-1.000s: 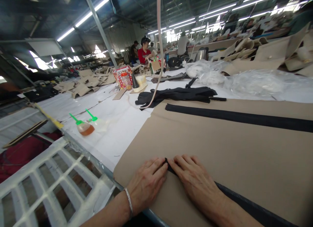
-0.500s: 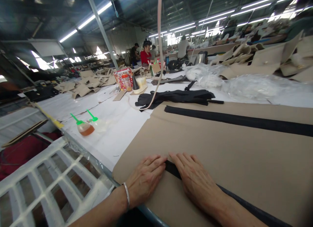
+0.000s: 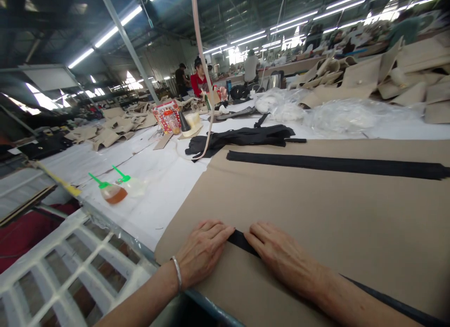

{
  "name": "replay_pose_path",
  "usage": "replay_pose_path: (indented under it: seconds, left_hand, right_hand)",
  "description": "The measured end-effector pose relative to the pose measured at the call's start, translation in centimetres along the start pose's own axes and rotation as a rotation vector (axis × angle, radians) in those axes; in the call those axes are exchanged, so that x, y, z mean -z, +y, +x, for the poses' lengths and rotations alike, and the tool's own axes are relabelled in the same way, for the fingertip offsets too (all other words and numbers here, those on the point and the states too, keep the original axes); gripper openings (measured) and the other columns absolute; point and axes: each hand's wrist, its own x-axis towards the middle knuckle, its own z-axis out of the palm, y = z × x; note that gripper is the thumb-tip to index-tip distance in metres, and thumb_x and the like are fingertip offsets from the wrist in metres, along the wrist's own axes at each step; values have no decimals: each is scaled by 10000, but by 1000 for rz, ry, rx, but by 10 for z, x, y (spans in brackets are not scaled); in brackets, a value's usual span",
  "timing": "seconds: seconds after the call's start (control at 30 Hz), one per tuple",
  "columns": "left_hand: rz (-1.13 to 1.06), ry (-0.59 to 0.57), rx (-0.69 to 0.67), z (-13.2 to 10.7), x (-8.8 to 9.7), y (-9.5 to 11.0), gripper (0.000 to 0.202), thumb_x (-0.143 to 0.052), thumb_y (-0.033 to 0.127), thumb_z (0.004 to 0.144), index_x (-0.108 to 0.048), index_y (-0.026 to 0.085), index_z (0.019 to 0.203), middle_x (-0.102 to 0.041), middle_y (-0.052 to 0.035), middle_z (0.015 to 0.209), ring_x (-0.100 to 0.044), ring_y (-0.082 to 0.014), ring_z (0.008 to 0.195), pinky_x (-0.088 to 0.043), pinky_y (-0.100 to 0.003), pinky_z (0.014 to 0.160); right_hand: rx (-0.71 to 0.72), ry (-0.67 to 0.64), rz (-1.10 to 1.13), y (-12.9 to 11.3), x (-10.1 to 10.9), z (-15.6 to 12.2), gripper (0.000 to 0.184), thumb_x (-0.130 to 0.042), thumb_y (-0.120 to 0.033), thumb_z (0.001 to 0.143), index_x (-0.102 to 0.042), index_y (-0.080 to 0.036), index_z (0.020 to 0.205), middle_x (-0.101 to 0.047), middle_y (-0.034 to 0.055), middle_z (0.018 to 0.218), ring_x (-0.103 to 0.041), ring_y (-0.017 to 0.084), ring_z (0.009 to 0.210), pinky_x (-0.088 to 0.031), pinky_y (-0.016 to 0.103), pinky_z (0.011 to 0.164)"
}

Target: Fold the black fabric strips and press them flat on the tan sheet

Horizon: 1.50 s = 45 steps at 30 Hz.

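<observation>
**Item 1: left hand** [image 3: 202,254]. Lies palm down on the tan sheet [image 3: 316,200], fingers straight and close together. The fingertips meet the near end of the black strip [image 3: 241,239]. It grasps nothing. A metal bangle [image 3: 176,272] sits on the wrist.

**Item 2: right hand** [image 3: 281,256]. Also flat and palm down, fingers laid close together along the strip's other side, index tip at its end. It grasps nothing.

**Item 3: black strip.** Lies flat on the tan sheet near the worktop's [image 3: 165,186] front edge. Its end shows between the two hands. The rest runs to the right, under and past the right forearm.

**Item 4: second black strip** [image 3: 333,165]. Lies farther back on the same sheet, well apart from the hands.

**Item 5: surroundings.** Two green-capped squeeze bottles [image 3: 114,192] lie on the white cover to the left. A heap of black fabric [image 3: 242,137] sits beyond the sheet, with a hanging hose [image 3: 202,59] looping down to it. A white grille [image 3: 70,270] stands at the lower left. A person in red [image 3: 198,80] works far off.

**Handling note (judgement).** The step appears to be seating the strip's end flat on the sheet.
- Press evenly with the finger pads rather than the nails.
- Keep the end square to its line.
- Smooth outward from the end so no ripple is trapped.
- The heels of both hands can pin the sheet against sliding on the cover.
</observation>
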Motion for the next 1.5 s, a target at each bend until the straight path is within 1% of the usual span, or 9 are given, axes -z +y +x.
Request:
replay_pose_path:
  seconds: [0.13,0.33,0.63,0.83,1.0,1.13,1.27,1.4,1.5]
  left_hand:
    - [40,-34,-9,6,2,3,369,-437,137,949,-532,249,1288,-635,-36,1164,-536,-185,1095,-417,-362,982]
    - [86,-74,10,10,4,9,378,-462,170,955,-529,293,1306,-620,-27,1118,-535,-192,1025,-411,-366,916]
    - [190,-110,-9,11,2,13,537,-489,124,913,-452,394,1376,-578,-29,1072,-519,-203,974,-388,-377,908]
    - [215,-93,-20,9,0,13,559,-463,105,903,-443,383,1388,-566,-41,1096,-505,-214,998,-362,-391,929]
    - [222,-100,-21,9,0,13,588,-431,80,899,-426,395,1397,-556,-48,1107,-488,-231,1039,-343,-416,937]
    - [234,-112,-27,9,-1,13,599,-428,76,897,-418,399,1401,-549,-53,1116,-478,-241,1057,-334,-435,949]
    - [246,-130,-15,9,-2,14,593,-402,62,907,-426,394,1398,-548,-58,1125,-480,-240,1062,-333,-442,954]
    - [245,-105,-21,8,-5,14,613,-400,41,892,-435,384,1397,-548,-59,1151,-475,-234,1096,-340,-427,965]
    - [245,-85,-9,5,-8,10,633,-409,29,877,-440,395,1392,-542,-60,1164,-453,-254,1149,-346,-444,970]
  right_hand:
    - [39,2,-58,0,1,-3,193,-538,-6,860,-574,-135,998,-545,44,889,-495,204,789,-417,330,741]
    - [38,-44,-104,1,8,-10,216,-567,-31,854,-575,-133,1045,-554,49,899,-492,208,780,-407,342,737]
    - [3,-48,-82,4,17,-32,292,-521,0,839,-565,-154,1083,-553,41,919,-496,201,798,-382,348,758]
    - [-24,-65,-66,6,26,-51,249,-518,-13,850,-568,-171,1037,-560,41,927,-494,203,790,-369,345,747]
    - [-48,-63,-41,9,33,-67,292,-457,28,828,-562,-173,1011,-561,43,921,-500,199,776,-357,345,748]
    - [-75,-68,-12,12,37,-85,346,-417,53,812,-546,-181,1033,-558,42,948,-509,201,794,-349,359,775]
    - [-104,-72,1,16,41,-102,344,-389,47,835,-539,-186,1039,-555,38,951,-508,191,785,-343,360,792]
    - [-97,-31,-13,20,43,-120,333,-404,19,837,-539,-185,1063,-563,36,938,-507,185,759,-344,352,782]
    - [-90,-12,-5,22,45,-135,342,-399,11,840,-537,-184,1084,-562,41,950,-507,181,759,-344,343,780]
